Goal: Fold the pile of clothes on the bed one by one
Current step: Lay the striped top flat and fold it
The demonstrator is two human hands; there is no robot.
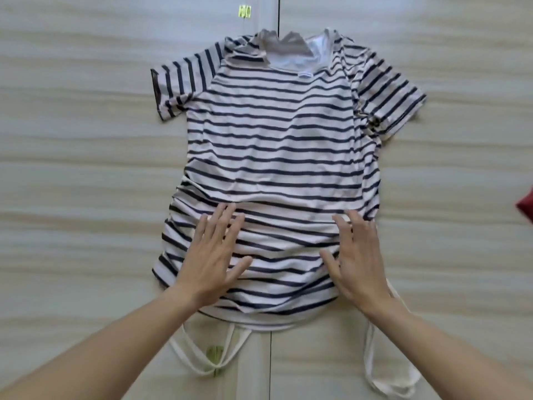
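Note:
A white T-shirt with dark blue stripes lies spread flat on the pale bed surface, collar at the far end, both short sleeves out to the sides. Its lower part is gathered in wrinkles. White drawstrings trail from the hem toward me on both sides. My left hand rests flat on the lower left of the shirt, fingers straight and spread. My right hand lies flat on the lower right in the same way. Neither hand grips the cloth.
A dark red piece of cloth pokes in at the right edge. A thin dark seam runs down the middle of the bed surface, above and below the shirt. A small green tag sits near the top.

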